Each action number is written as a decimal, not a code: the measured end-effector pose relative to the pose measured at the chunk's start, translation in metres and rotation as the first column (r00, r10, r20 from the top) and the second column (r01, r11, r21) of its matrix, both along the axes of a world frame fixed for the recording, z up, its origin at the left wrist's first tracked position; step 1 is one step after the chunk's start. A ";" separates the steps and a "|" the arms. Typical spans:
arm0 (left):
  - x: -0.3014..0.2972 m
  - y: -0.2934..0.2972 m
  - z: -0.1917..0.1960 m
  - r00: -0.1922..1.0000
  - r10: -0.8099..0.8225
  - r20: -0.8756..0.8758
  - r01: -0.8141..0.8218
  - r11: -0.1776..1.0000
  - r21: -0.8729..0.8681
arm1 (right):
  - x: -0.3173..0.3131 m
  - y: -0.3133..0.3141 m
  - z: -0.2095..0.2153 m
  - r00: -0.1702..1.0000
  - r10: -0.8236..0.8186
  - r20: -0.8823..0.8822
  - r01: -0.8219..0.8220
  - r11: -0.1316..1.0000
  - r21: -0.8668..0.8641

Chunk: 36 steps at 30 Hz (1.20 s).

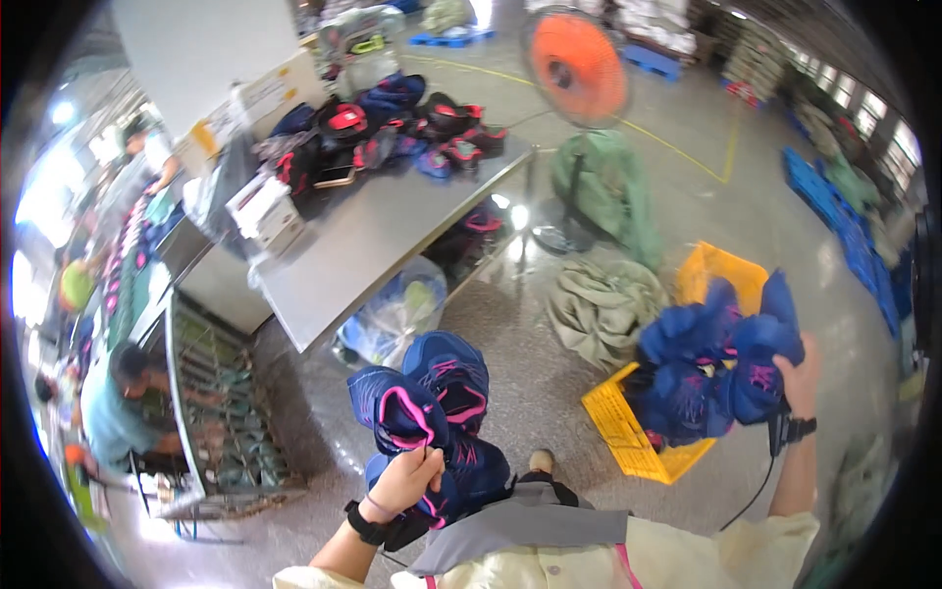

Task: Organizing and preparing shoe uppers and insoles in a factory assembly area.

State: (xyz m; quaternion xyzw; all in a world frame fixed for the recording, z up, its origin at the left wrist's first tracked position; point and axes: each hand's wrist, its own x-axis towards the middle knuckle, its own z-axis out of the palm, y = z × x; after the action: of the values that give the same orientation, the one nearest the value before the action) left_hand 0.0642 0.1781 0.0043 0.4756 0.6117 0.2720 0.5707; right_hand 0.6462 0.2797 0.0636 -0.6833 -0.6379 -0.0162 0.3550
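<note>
My left hand (414,479) is closed on a cluster of navy shoes (446,378) with bright pink lining, held in front of my body with their openings showing. Out to the right, my right hand (800,373) is closed at the outer side of a second bunch of navy shoes (692,393) with pink laces. That bunch overlaps a yellow plastic crate (613,398); I cannot tell whether some of its shoes rest inside. My right fingertips are partly hidden behind the shoes.
A metal table (353,260) ahead carries a heap of dark and red shoes (378,128) and a phone (335,177). Beyond stand an orange fan (577,69) and a green sack (608,187); a crumpled sack (601,312) lies nearer. Left, a person (118,407) is beside a metal rack (186,393).
</note>
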 end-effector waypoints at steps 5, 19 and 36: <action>0.026 -0.006 0.010 0.992 0.112 -0.052 -0.110 0.993 0.030 | -0.050 0.060 -0.095 0.914 0.405 0.019 -0.363 0.839 -0.406; -0.012 -0.002 0.034 0.885 0.293 -0.363 -0.214 0.947 0.241 | -0.501 0.096 -0.090 -0.242 0.939 0.244 -0.935 -0.158 -0.318; -0.129 -0.030 0.136 0.558 0.676 -0.482 -0.437 0.733 0.522 | -0.656 0.107 -0.180 -0.290 0.764 -0.576 -0.299 -0.644 -0.704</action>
State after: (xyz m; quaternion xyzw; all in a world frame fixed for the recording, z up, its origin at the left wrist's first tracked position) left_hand -0.0649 0.1480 0.1401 0.4075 0.8306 0.3620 0.1137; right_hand -0.0093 0.3866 -0.1166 0.0837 -0.8379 0.4116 -0.3486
